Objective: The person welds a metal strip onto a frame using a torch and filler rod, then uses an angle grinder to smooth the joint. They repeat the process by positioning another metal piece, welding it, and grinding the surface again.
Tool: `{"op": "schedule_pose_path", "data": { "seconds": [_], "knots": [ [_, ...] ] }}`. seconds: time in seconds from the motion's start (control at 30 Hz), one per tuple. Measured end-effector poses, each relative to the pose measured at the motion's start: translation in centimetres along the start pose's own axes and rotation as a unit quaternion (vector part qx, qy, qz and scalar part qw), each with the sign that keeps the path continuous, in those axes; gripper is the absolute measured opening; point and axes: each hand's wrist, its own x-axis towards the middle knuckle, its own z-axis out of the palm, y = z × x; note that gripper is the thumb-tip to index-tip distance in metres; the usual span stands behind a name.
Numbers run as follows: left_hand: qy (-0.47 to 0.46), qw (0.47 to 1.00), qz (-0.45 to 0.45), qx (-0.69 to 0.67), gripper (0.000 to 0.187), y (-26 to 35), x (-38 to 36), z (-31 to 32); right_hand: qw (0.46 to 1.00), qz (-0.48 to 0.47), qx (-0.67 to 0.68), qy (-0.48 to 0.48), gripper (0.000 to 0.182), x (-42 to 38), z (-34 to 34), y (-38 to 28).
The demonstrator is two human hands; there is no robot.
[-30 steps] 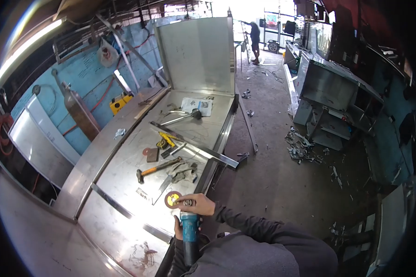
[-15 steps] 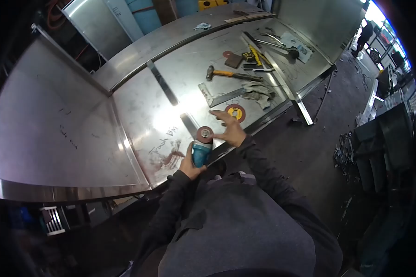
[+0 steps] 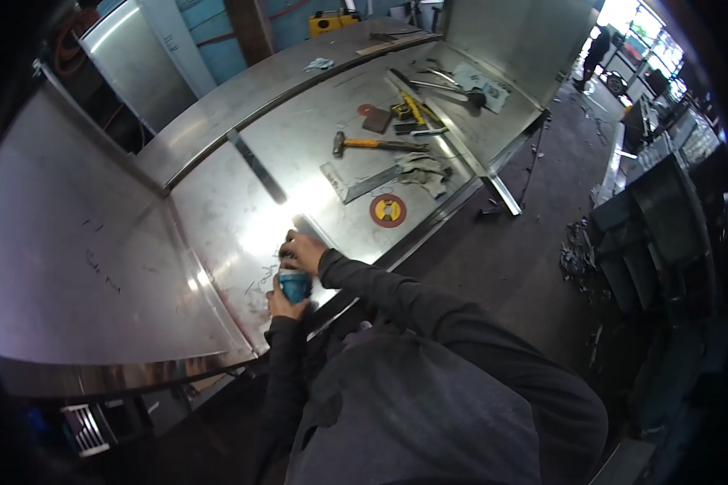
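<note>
My left hand point(image 3: 281, 302) is wrapped round the teal body of an angle grinder point(image 3: 295, 286), which stands with its head upward over the metal panel. My right hand point(image 3: 302, 251) covers the grinder's head with bent fingers gripping at its top, hiding the disc mounted there. A red-brown abrasive disc with a yellow centre point(image 3: 388, 211) lies flat on the panel to the right. Beyond it are a crumpled work glove or rag point(image 3: 423, 173), a metal square point(image 3: 370, 186) and a hammer with a yellow handle point(image 3: 380, 145).
The sheet-metal panel point(image 3: 218, 214) has raised side walls and handwriting. A long metal bar point(image 3: 461, 153) crosses its right part, overhanging the edge. A tape measure point(image 3: 400, 111) and other tools lie there. Metal scraps point(image 3: 577, 255) litter the floor. A person point(image 3: 597, 56) stands far right.
My right hand has come from open beside the grinder onto its head, covering the disc. The view has shifted, so the bench items appear further left.
</note>
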Motion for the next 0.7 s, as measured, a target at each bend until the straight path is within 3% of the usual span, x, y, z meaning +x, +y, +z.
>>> {"op": "schedule_pose_path", "data": {
  "seconds": [0.07,0.13,0.2,0.27,0.33,0.4,0.47,0.53,0.6,0.67,0.7],
  "knots": [
    [-0.005,1.0,-0.004,0.009,0.101,0.3,-0.3,0.1,0.991,-0.134,-0.022,-0.015,0.022,0.4,-0.8,0.6],
    [-0.013,0.997,-0.025,0.074,0.098,-0.1,-0.1,0.1,0.994,-0.109,-0.021,-0.017,0.023,0.7,-1.8,1.1],
    [-0.026,0.995,-0.029,0.095,0.101,0.2,-0.1,0.4,0.995,-0.063,-0.028,0.065,0.025,0.9,-2.4,1.3],
    [0.031,0.995,-0.031,0.091,0.107,1.0,-0.3,0.7,0.997,-0.051,-0.047,-0.015,0.025,0.7,-1.5,-0.2],
    [0.034,0.998,-0.023,0.052,0.111,2.7,-0.5,-0.4,0.995,-0.087,-0.053,0.006,0.025,0.7,0.1,-1.0],
    [0.053,0.992,0.102,0.06,0.114,3.8,-0.5,-1.3,0.99,-0.091,-0.107,-0.034,0.021,1.0,0.7,-1.3],
    [0.036,0.992,0.119,0.037,0.115,3.2,0.0,-1.2,0.99,-0.083,-0.11,-0.019,0.019,1.5,1.1,-1.2],
    [0.104,0.984,0.145,-0.001,0.115,2.9,0.2,-0.5,0.994,-0.076,-0.074,-0.031,0.025,1.9,1.1,-0.6],
    [0.122,0.979,0.161,-0.015,0.112,4.1,0.5,-0.8,0.992,-0.086,0.064,0.061,0.03,2.0,0.0,0.4],
    [0.15,0.975,0.165,-0.016,0.108,5.9,0.8,-1.3,0.983,-0.026,0.14,0.12,0.029,0.8,-2.4,0.8],
    [0.164,0.97,0.177,-0.035,0.097,6.9,1.0,-1.4,0.959,0.021,0.248,0.139,0.027,0.0,-3.0,2.0]
  ]
}}
